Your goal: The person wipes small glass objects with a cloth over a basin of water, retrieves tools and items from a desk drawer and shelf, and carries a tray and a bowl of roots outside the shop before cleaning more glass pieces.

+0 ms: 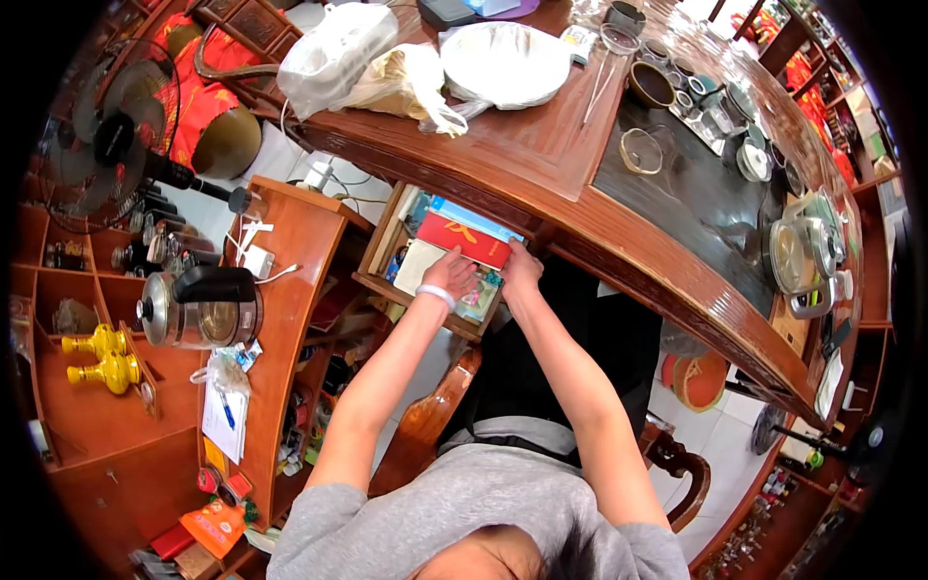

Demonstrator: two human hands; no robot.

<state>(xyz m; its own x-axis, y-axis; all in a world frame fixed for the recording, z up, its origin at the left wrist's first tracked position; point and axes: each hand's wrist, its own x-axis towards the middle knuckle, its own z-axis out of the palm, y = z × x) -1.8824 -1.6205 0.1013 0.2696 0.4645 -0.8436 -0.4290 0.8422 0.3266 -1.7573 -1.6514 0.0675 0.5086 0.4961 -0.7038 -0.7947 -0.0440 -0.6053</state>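
Note:
An open wooden drawer [375, 263] juts out below the table edge. In it lie a red booklet [462, 239] with gold marks, a blue item [474, 218] behind it, and a cream-coloured item [414, 268]. My left hand [450, 274], with a white bracelet on its wrist, rests at the booklet's lower edge with its fingers apart. At the booklet's right end is my right hand [522, 268], its fingers bent around the edge of the red booklet and the blue item.
The wooden table [522, 155] curves above the drawer, bearing white plastic bags [507, 63] and tea ware [754, 161]. To the left, a side cabinet [290, 227] holds a glass kettle [208, 307]; a fan [116, 140] stands behind. A chair arm [425, 416] is beside my body.

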